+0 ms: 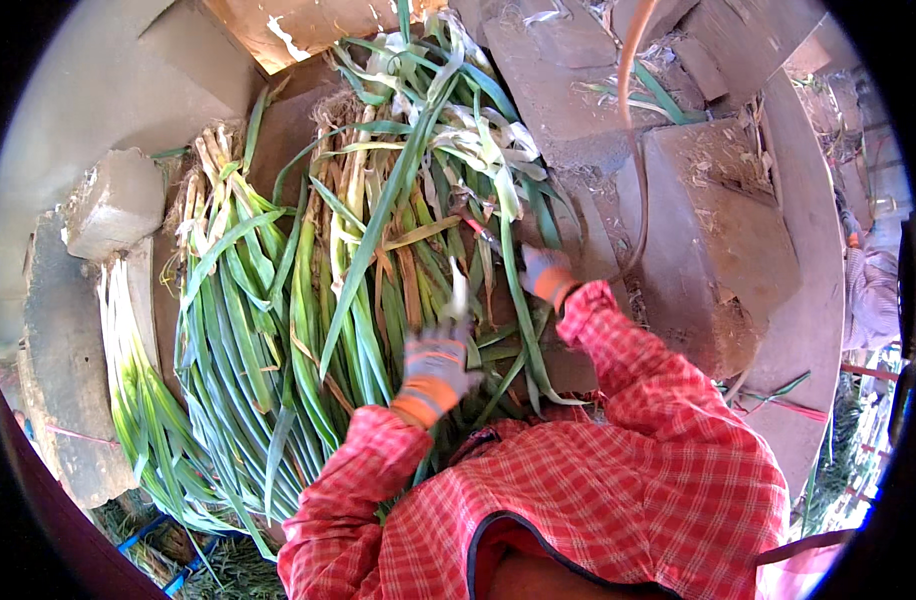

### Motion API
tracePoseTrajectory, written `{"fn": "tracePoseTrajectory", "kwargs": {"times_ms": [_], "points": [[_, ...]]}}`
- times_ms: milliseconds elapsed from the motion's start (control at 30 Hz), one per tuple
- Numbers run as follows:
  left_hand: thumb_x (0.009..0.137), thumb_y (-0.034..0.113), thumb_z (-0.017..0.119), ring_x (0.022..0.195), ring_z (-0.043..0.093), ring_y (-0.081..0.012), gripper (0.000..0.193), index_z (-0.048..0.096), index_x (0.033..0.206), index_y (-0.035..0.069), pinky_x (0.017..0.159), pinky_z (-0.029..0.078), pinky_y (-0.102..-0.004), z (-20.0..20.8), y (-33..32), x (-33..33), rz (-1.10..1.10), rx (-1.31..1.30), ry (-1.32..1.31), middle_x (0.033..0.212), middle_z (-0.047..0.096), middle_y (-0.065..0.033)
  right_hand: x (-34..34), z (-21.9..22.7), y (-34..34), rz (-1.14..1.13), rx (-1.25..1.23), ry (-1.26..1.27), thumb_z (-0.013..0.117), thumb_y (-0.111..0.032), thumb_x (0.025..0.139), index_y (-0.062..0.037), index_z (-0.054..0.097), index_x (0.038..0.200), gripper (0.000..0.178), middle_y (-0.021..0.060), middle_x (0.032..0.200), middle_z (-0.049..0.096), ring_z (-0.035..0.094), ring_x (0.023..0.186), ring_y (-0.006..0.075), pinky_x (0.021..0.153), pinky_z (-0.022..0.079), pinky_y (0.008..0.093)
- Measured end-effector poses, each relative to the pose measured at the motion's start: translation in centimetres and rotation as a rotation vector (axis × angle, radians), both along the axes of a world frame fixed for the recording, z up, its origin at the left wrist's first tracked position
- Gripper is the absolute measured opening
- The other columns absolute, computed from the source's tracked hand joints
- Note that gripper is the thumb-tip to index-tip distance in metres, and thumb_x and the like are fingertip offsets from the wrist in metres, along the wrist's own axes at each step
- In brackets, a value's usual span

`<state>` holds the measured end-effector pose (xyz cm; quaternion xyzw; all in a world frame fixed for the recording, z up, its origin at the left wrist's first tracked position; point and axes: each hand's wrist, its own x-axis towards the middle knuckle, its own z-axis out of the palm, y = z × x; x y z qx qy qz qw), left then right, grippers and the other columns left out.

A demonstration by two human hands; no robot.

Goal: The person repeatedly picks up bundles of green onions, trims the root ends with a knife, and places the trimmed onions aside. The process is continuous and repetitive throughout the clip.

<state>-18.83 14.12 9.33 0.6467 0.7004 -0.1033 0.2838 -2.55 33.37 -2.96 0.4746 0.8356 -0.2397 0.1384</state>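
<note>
Leafy green onions [378,320] with long green leaves and pale, dry root ends lie piled in front of me. Over the right side of the pile, my left hand [438,362], in a grey and orange glove, has its fingers spread. A curled whitish leaf [459,288] shows just beyond those fingertips. My right hand [546,275], also gloved, is beside a long green leaf at the pile's right edge; motion smears its fingers. A small red-handled tool [481,232] lies near it to the left, apart from the hand as far as I can see.
Cleaner white-stemmed green onions [128,350] lie at the far left, below a block [116,203]. Pale peeled leaves [488,135] heap at the back. A brown hose [633,130] hangs at the right over worn boards [718,240]. Another person's sleeve [873,295] shows at the far right.
</note>
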Motion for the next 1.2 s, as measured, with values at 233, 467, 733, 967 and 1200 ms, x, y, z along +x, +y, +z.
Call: {"fn": "tracePoseTrajectory", "kwargs": {"times_ms": [233,467,733,967,1200], "points": [[0.076,0.023,0.071,0.112,0.053,-0.0325,0.064,0.046,0.130,0.003,0.096,0.043,-0.0360,-0.4,2.7,-1.6,0.457,0.637,-0.399,0.125,0.052,-0.0195,-0.9,10.4,3.8,-0.239,-0.126,0.754,0.062,-0.041,0.084,-0.0030,0.067,0.093,0.040,0.0182,0.076,0.066,0.065,0.071,0.0293,0.067,0.049,0.0381],[0.090,0.029,0.061,0.071,0.057,-0.0079,0.036,0.062,0.116,0.004,0.063,0.046,-0.0240,2.1,1.0,0.0,0.901,0.071,-1.056,0.080,0.066,-0.0047,8.9,15.3,-7.1,-0.278,-0.358,0.580,0.061,-0.033,0.084,-0.0053,0.064,0.087,0.028,0.0173,0.069,0.063,0.061,0.061,0.0366,0.055,0.046,0.0424],[0.086,0.023,0.065,0.058,0.061,-0.0179,0.024,0.061,0.081,0.000,0.051,0.049,-0.0303,1.1,2.5,4.6,1.287,0.052,-1.436,0.075,0.065,-0.0095,9.2,19.4,-11.6,0.281,0.177,0.385,0.070,-0.034,0.074,-0.0032,0.045,0.128,0.066,0.0186,0.115,0.057,0.055,0.105,0.0351,0.091,0.042,0.0436],[0.082,0.028,0.071,0.061,0.055,-0.0114,0.031,0.065,0.090,-0.002,0.054,0.042,-0.0302,1.1,1.1,5.6,1.003,0.346,-1.089,0.071,0.062,-0.0020,3.2,16.0,-11.0,0.320,0.013,0.369,0.067,-0.010,0.065,0.0022,0.024,0.140,0.088,0.0263,0.125,0.046,0.050,0.112,0.0406,0.095,0.042,0.0418],[0.084,0.040,0.065,0.057,0.058,-0.0302,0.038,0.066,0.089,0.002,0.057,0.045,-0.0387,1.1,-0.7,3.6,0.474,0.376,-0.524,0.060,0.057,-0.0208,3.3,12.3,-10.5,0.257,-0.130,0.424,0.060,-0.005,0.063,0.0033,0.028,0.138,0.082,0.0334,0.109,0.054,0.057,0.097,0.0451,0.083,0.048,0.0463]]}}
